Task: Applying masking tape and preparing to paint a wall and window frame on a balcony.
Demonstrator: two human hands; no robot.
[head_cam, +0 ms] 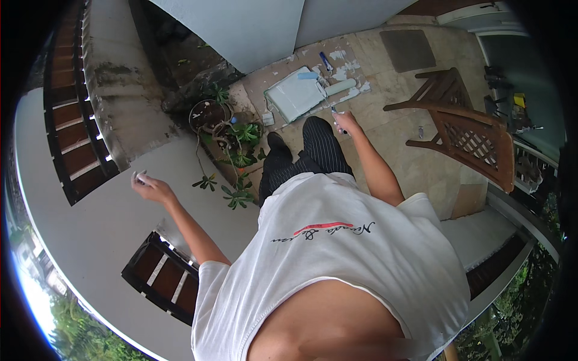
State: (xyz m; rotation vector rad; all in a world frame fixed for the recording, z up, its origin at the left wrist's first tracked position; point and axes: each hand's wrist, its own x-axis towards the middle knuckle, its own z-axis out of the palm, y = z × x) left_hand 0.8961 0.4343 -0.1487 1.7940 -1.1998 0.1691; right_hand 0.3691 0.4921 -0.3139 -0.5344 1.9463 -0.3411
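Observation:
My right hand [345, 122] is closed around the handle of a paint roller, whose pale green roller sleeve [341, 87] lies at the right edge of a paint tray [295, 94]. The tray is coated with whitish paint, and a small blue object [307, 76] rests at its upper edge. Beyond it, a blue-handled tool [325, 61], perhaps a brush, lies on a paint-spattered sheet [361, 81]. Out to the left, my left hand [151, 186] is raised with bent fingers, which carry whitish smears; whether it holds anything is unclear.
A potted plant [244, 133] stands left of my legs, beside a low wall [180, 167]. To the right is a wooden chair [474, 131] with lattice panels; a dark mat [407, 50] lies beyond it. A pale wall [266, 31] rises behind the tray.

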